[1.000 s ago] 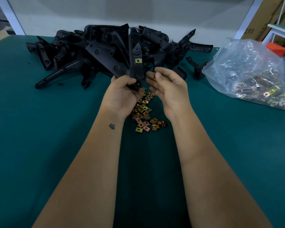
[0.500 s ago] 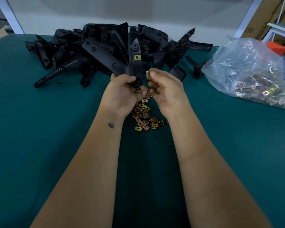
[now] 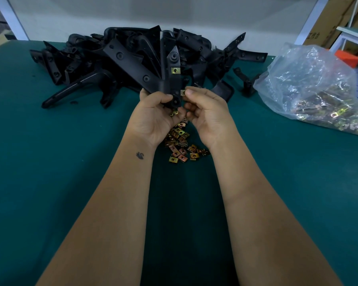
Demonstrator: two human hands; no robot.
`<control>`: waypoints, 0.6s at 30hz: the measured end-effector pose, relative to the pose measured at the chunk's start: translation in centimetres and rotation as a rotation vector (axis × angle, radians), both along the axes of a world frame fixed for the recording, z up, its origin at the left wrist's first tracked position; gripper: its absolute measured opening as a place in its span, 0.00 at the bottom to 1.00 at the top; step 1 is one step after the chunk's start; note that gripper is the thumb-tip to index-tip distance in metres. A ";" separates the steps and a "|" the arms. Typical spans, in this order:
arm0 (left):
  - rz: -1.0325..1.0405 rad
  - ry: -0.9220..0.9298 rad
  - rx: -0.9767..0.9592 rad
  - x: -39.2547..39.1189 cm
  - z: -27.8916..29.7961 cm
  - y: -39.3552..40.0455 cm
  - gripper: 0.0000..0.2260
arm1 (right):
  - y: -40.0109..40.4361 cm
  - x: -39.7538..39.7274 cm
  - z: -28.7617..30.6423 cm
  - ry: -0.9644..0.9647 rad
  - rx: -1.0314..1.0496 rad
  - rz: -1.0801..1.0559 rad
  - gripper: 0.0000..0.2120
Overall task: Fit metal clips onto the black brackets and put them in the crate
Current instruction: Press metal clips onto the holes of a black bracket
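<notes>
Against held bracket (image 3: 170, 79), pinched clip (image 3: 182, 92)

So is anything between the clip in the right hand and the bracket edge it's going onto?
Nothing visible: the right hand pinches the clip right against the edge of the bracket, which the left hand holds.

Two hands: left hand (image 3: 153, 116) at 11 o'clock of frame centre, right hand (image 3: 207, 112) at 1 o'clock. One bracket (image 3: 172, 79) held up at 12 o'clock, carrying two clips: one fitted clip (image 3: 175, 70), one clip at the edge (image 3: 182, 92). Heap of brackets (image 3: 132, 58) beyond, too tangled to count. Loose clips (image 3: 180, 141) on the table (image 3: 50, 162), roughly two dozen. One plastic bag (image 3: 318, 89) at 2 o'clock, clips inside uncountable.
</notes>
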State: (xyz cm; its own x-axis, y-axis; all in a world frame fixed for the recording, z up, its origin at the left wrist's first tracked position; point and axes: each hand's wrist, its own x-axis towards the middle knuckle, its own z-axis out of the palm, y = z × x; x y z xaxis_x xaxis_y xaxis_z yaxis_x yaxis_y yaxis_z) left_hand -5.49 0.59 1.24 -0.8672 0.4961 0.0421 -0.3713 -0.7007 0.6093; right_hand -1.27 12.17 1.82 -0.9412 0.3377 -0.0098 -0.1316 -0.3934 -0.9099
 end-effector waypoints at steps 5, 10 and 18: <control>0.035 0.024 -0.027 0.2 -0.1 0.1 0.15 | 0.0 0.1 -0.1 -0.009 0.009 0.001 0.08; 0.032 0.098 -0.056 0.3 -0.1 0.0 0.18 | -0.1 0.2 0.0 0.013 0.009 0.001 0.07; -0.017 0.215 -0.117 0.7 0.2 -0.1 0.21 | 0.0 0.3 -0.1 0.046 0.015 -0.043 0.06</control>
